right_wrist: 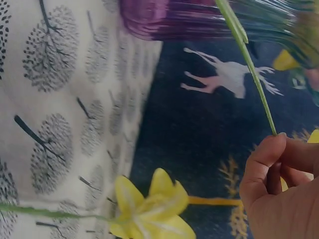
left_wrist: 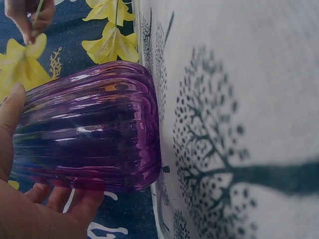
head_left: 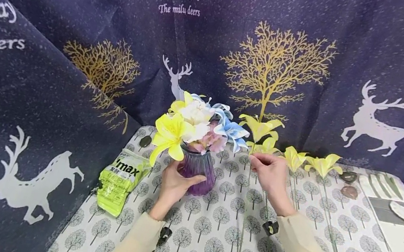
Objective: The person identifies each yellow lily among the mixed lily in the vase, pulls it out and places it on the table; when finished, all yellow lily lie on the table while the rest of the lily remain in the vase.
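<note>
My left hand point(head_left: 175, 186) holds the ribbed glass vase point(head_left: 200, 171), purple at the base and bluish towards the rim, which stands on the table. In the left wrist view its thumb and fingers lie around opposite sides of the vase point(left_wrist: 89, 129). A white flower point(head_left: 196, 118), yellow lilies point(head_left: 170, 131), blue lilies point(head_left: 232, 131) and a pink flower point(head_left: 210, 140) fill the vase. To its right, my right hand point(head_left: 272, 176) pinches the thin green stem point(right_wrist: 256, 82) of a yellow lily point(head_left: 259, 128), just below the bloom. The stem hangs downward beside the vase.
More yellow lilies point(head_left: 323, 165) lie on the tree-print cloth point(head_left: 214, 247) at right. A green-yellow bag point(head_left: 119, 183) and a dark stone point(head_left: 145, 141) are left of the vase. Stones point(head_left: 349, 191) and a pale printed sheet point(head_left: 396, 219) lie far right. A dark deer-print curtain point(head_left: 214, 56) hangs behind.
</note>
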### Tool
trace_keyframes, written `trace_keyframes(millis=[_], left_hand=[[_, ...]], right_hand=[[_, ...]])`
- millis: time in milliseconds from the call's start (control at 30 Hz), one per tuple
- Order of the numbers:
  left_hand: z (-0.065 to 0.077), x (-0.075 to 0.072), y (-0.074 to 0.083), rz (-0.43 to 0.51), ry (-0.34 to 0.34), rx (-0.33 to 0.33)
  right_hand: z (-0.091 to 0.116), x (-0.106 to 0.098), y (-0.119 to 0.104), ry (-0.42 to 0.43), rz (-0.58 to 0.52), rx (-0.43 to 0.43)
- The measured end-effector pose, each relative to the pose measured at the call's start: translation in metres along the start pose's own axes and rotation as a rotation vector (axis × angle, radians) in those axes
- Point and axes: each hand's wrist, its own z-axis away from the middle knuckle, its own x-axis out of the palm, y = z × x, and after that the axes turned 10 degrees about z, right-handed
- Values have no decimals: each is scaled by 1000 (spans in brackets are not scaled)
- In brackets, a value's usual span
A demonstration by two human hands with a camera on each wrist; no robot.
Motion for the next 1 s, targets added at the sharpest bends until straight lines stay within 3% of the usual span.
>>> trace_keyframes(millis=[367, 600, 1000], left_hand=[[0, 1, 3, 11, 4, -14], [-2, 0, 5, 0, -3, -25], [0, -1, 5, 5, -4, -25]], right_hand=[[-13, 39, 18, -124, 120, 49], [-19, 58, 29, -109, 282, -15], [-26, 80, 47, -145, 390, 17]])
